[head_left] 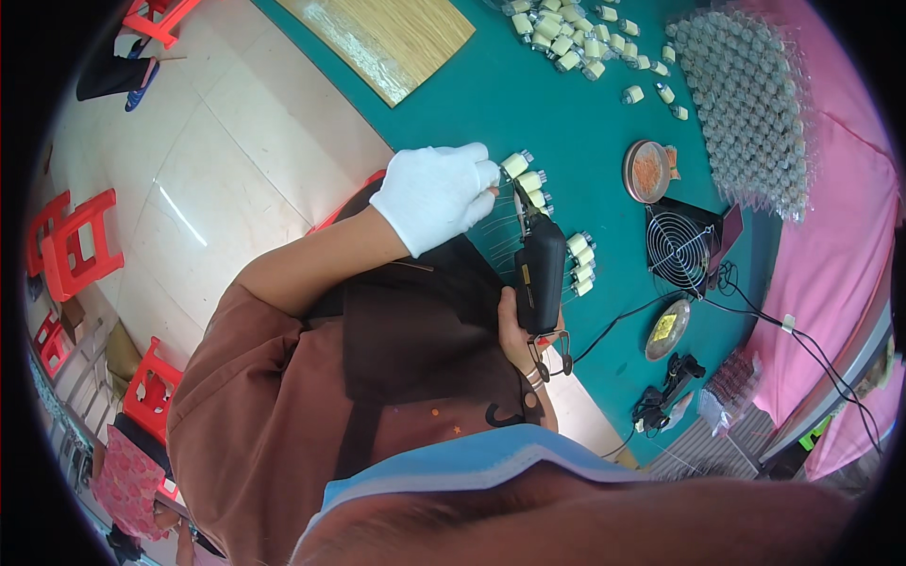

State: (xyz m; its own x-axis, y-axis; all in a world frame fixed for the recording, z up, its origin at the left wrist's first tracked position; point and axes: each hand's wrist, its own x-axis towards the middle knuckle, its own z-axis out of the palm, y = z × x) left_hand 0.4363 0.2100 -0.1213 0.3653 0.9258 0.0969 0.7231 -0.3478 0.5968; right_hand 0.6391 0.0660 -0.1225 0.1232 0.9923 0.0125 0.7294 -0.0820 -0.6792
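your left grip, gloved, pinches a small cylindrical part steady near the bench edge so the black tool, clasped in your right grip, can reach its leads.

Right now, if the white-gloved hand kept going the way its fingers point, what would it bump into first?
The gloved left hand points right, across the green table. Its fingertips already sit at a row of small cream capped parts, so those come first. Farther along lies a round copper dish, though depth is hard to judge.
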